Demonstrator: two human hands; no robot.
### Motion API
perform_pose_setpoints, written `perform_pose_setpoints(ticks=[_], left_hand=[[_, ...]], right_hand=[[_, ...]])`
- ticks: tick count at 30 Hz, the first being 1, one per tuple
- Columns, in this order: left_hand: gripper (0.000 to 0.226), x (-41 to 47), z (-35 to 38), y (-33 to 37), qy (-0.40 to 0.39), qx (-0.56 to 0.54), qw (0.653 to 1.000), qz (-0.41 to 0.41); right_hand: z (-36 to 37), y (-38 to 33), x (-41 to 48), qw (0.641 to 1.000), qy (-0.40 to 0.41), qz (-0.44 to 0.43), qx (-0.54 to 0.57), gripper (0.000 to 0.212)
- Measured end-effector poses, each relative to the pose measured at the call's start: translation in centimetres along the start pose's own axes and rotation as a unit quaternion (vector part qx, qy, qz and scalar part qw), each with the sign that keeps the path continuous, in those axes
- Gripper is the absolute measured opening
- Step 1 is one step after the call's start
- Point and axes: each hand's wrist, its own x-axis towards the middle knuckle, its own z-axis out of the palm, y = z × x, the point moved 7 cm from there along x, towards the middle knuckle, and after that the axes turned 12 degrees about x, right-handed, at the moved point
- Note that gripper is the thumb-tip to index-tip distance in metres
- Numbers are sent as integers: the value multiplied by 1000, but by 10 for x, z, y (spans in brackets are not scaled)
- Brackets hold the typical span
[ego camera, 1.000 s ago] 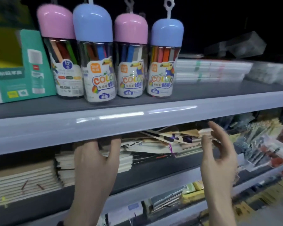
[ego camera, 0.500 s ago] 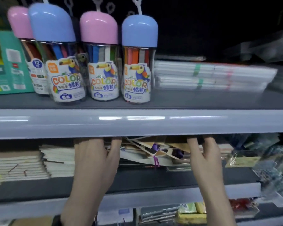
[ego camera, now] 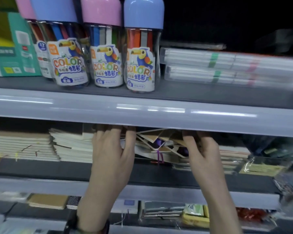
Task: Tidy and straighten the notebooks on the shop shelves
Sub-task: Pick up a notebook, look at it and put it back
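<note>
Both hands now deeper under shelf lip (ego camera: 142, 115). Left hand (ego camera: 112, 149), fingers straight, presses jumbled notebooks (ego camera: 159, 142) from 9 o'clock; right hand (ego camera: 203, 152) at 3 o'clock, grip hidden. Jumbled notebooks unstraightened; neighbouring stacks (ego camera: 71, 146) at 9 o'clock neat.

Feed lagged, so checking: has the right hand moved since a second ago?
Yes. The right hand has gone forward into the shelf: its fingertips, earlier in front of the shelf lip, are now hidden beneath it, at the jumbled notebooks.
</note>
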Motion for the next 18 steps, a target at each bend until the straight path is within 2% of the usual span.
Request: perform_pose_setpoints(ticks=[8,13,18], left_hand=[[33,-8,-3,7,5,-35,999,-16],[36,5,-8,11,-8,-22,999,-36],[54,10,-7,14,-44,18,999,-15]], right_hand=[[-1,-6,-14,999,-26,-22,-21,30],[-2,-12,-12,1000,5,-3,-20,23],[9,-19,-5,998,2,24,-52,31]])
